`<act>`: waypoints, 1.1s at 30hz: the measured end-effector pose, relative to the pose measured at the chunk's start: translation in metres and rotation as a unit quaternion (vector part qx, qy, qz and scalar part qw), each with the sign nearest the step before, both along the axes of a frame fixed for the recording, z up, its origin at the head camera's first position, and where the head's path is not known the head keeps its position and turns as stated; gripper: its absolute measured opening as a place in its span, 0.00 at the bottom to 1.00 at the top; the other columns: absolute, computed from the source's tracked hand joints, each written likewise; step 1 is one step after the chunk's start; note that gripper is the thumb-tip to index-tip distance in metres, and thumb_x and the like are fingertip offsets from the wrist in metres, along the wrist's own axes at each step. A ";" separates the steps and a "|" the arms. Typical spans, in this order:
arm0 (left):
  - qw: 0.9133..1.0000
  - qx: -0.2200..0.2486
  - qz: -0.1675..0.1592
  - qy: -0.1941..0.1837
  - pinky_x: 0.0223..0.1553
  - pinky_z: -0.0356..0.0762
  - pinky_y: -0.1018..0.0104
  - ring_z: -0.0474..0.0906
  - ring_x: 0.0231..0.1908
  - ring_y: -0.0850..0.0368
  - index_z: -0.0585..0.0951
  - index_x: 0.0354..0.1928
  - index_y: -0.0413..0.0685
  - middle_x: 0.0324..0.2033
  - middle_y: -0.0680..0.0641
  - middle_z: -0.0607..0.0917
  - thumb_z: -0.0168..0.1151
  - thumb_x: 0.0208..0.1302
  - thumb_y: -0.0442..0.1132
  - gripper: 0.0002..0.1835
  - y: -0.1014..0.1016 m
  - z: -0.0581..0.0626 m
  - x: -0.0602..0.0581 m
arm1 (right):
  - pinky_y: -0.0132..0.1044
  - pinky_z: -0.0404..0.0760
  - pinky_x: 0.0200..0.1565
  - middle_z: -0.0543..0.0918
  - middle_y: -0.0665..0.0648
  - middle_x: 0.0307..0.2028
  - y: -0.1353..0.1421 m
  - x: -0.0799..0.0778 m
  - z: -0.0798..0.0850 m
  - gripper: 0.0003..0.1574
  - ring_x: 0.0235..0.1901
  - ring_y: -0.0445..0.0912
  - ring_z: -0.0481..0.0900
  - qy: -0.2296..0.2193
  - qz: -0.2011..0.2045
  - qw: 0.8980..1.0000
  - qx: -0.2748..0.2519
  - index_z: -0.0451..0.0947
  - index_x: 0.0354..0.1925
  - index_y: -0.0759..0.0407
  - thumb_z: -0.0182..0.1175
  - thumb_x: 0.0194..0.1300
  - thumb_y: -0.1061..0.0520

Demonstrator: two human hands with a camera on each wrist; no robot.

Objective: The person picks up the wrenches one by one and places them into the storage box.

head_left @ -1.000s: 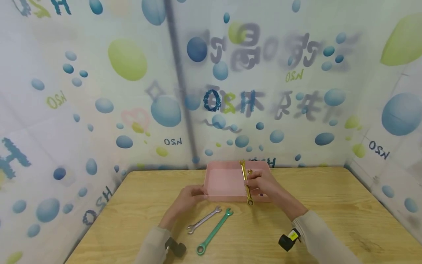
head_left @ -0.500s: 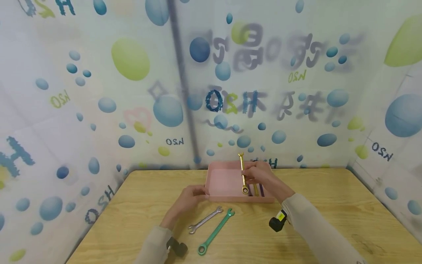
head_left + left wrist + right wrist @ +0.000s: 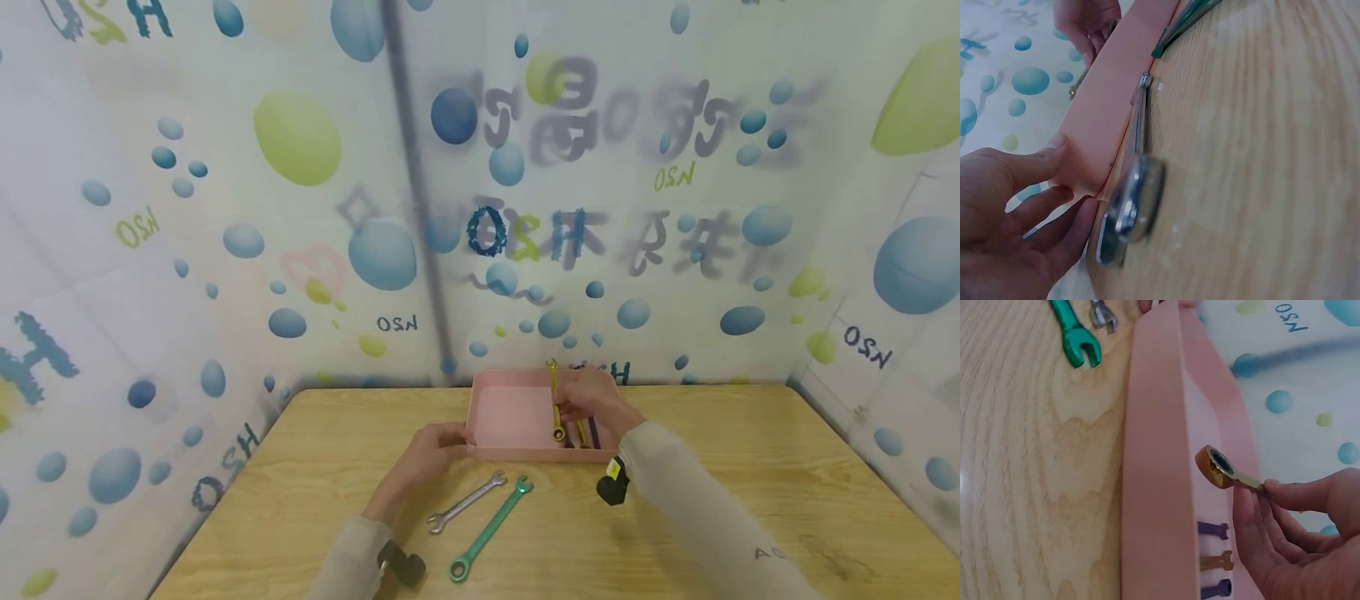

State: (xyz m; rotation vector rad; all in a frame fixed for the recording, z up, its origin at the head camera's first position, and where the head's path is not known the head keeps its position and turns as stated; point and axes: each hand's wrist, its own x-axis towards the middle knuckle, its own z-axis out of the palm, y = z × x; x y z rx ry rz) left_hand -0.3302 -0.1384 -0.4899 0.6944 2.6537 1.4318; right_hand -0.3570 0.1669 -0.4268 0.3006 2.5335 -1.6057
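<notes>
My left hand (image 3: 431, 450) pinches the near left corner of a shallow pink tray (image 3: 517, 455), thumb at the rim and fingers against the wall. Above the tray's right half, my right hand (image 3: 594, 396) holds a gold combination wrench (image 3: 558, 423) between thumb and fingers. The ring end points toward me, and the fingers cover the middle of the shank. Beneath it in the tray lie a purple wrench (image 3: 1212, 529), another gold wrench (image 3: 1216, 560) and a dark purple wrench (image 3: 1216, 589), side by side and partly hidden by the front wall.
In front of the tray, a silver open-ended wrench (image 3: 467, 502) and a longer green combination wrench (image 3: 491, 529) lie slantwise on the wooden table (image 3: 750, 475). A patterned curtain (image 3: 637, 250) hangs close behind the tray at the table's back edge.
The right hand has carried the gold wrench slightly left and deeper over the tray, dipping it in the last half second. The left hand keeps its place at the corner.
</notes>
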 end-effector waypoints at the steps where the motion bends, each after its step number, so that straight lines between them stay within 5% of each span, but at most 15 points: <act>1: 1.000 -0.001 0.001 -0.001 0.54 0.77 0.67 0.82 0.50 0.56 0.88 0.41 0.47 0.46 0.47 0.90 0.67 0.69 0.36 0.03 0.000 0.000 0.000 | 0.44 0.90 0.39 0.89 0.60 0.32 -0.001 0.000 -0.002 0.10 0.26 0.46 0.89 0.002 -0.006 1.000 0.003 0.85 0.41 0.66 0.69 0.62 0.62; 6: 1.000 -0.002 0.004 -0.007 0.56 0.77 0.64 0.82 0.52 0.55 0.88 0.42 0.48 0.47 0.48 0.90 0.68 0.69 0.36 0.03 0.000 0.000 0.000 | 0.43 0.88 0.36 0.85 0.58 0.27 -0.010 0.002 -0.011 0.03 0.24 0.48 0.85 0.001 0.002 1.000 -0.007 0.81 0.33 0.66 0.64 0.61 0.65; 13: 1.000 0.009 0.004 -0.011 0.63 0.75 0.52 0.82 0.57 0.50 0.88 0.41 0.49 0.50 0.48 0.90 0.68 0.69 0.36 0.03 0.000 -0.001 -0.001 | 0.37 0.68 0.20 0.72 0.56 0.16 -0.020 0.008 -0.017 0.14 0.15 0.47 0.69 -0.041 0.024 0.999 0.002 0.71 0.19 0.61 0.50 0.61 0.67; 21: 1.000 0.007 0.004 -0.008 0.61 0.76 0.57 0.82 0.55 0.52 0.88 0.42 0.48 0.49 0.47 0.90 0.68 0.69 0.37 0.04 0.001 -0.001 -0.001 | 0.35 0.81 0.22 0.82 0.58 0.19 -0.032 -0.006 -0.028 0.09 0.17 0.46 0.81 -0.027 -0.017 0.993 0.113 0.81 0.25 0.65 0.70 0.60 0.65; 29: 1.000 0.006 0.005 -0.012 0.60 0.78 0.59 0.83 0.55 0.52 0.88 0.42 0.47 0.50 0.46 0.90 0.67 0.69 0.35 0.04 0.002 0.000 -0.001 | 0.33 0.80 0.19 0.81 0.59 0.19 -0.035 -0.007 -0.034 0.08 0.15 0.46 0.81 0.006 -0.018 0.989 0.144 0.81 0.30 0.67 0.73 0.58 0.66; 33: 1.000 0.012 0.008 -0.019 0.59 0.78 0.61 0.83 0.54 0.52 0.88 0.41 0.46 0.50 0.45 0.90 0.67 0.68 0.34 0.04 0.001 -0.001 -0.001 | 0.32 0.75 0.16 0.77 0.56 0.17 -0.034 -0.007 -0.033 0.10 0.14 0.46 0.77 0.012 -0.010 0.990 0.141 0.79 0.25 0.64 0.71 0.59 0.66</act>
